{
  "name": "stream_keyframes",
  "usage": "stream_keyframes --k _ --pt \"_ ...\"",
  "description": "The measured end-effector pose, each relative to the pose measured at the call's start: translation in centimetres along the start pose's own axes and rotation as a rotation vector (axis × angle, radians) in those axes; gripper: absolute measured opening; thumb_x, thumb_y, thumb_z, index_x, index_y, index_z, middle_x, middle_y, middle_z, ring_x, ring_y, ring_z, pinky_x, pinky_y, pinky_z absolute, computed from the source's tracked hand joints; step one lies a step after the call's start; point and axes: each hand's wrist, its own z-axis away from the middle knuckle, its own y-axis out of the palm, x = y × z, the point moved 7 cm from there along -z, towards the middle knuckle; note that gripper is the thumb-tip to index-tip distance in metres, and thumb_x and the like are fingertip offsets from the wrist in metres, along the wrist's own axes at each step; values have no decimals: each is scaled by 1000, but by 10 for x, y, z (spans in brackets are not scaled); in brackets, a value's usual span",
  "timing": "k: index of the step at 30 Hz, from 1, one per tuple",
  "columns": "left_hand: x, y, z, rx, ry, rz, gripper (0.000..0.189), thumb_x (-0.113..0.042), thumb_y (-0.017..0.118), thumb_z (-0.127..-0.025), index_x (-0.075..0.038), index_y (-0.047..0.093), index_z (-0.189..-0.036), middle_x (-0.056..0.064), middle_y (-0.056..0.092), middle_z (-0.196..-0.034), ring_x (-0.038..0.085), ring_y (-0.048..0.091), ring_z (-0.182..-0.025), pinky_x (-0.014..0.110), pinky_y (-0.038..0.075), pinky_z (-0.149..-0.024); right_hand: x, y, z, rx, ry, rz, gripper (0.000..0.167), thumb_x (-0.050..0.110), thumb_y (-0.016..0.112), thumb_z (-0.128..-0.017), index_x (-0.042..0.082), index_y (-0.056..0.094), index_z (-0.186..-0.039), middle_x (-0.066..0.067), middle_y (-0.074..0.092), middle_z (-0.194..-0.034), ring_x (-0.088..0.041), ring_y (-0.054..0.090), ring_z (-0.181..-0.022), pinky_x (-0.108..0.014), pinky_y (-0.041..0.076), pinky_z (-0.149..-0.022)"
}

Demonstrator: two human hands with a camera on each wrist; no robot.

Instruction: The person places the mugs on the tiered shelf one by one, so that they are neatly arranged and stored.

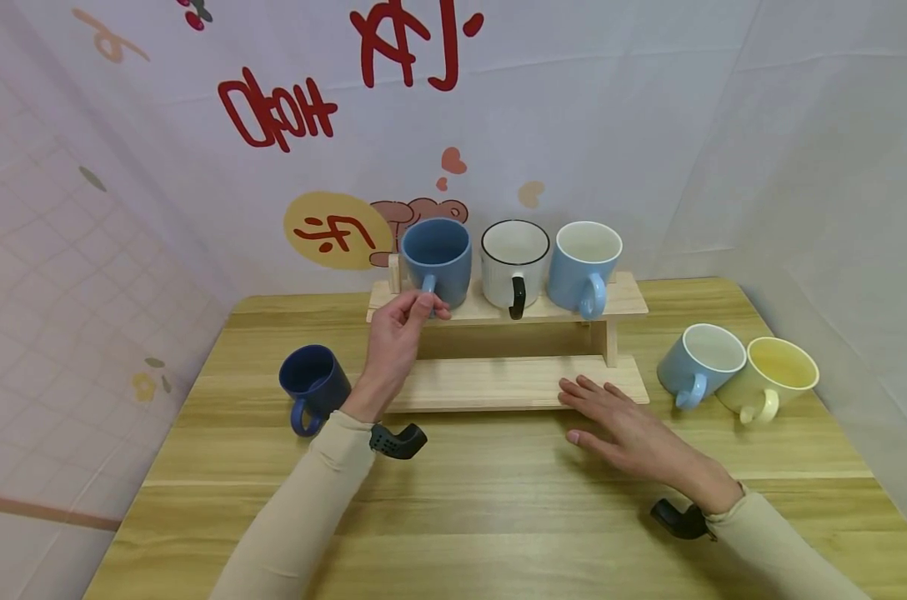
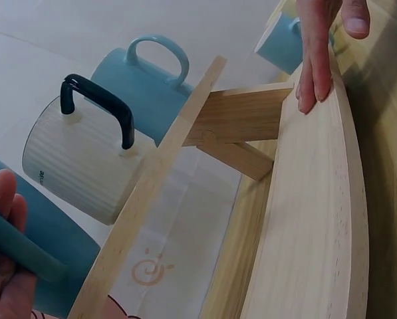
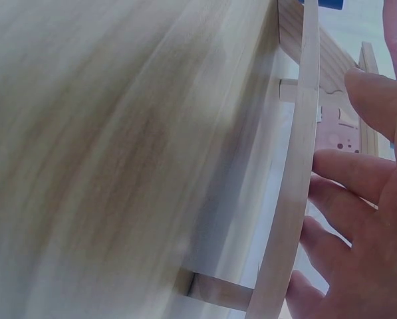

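On the upper board of a two-tier wooden rack (image 1: 498, 385) stand three mugs in a row. My left hand (image 1: 401, 337) pinches the handle of the leftmost one, a blue mug (image 1: 446, 271), which is upright at the rack's left end. Beside it is a white ribbed mug (image 1: 502, 267) with a black rim and black handle, then a light blue mug (image 1: 573, 271) with a white inside. My right hand (image 1: 626, 429) has its fingers stretched out, fingertips resting on the lower board's front edge near the right end. In the right wrist view those fingers (image 3: 348, 199) touch the board's edge.
A dark blue mug (image 1: 333, 392) stands on the wooden table (image 1: 468, 533) left of the rack. To the right, a light blue mug (image 1: 674, 367) and a pale yellow mug (image 1: 746, 392) stand close together. Behind the rack hangs a white cloth (image 1: 618, 125) with red lettering.
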Motion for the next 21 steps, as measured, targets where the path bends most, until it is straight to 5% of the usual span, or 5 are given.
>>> stream_keyframes --k 21 --pt "1 2 0 4 -55 -15 37 -35 60 -107 -7 73 -126 8 76 -118 17 62 -122 42 47 -109 1 0 0 -2 5 5 57 33 66 -103 5 53 -151 -11 43 -161 -40 35 -149 -66 28 -117"
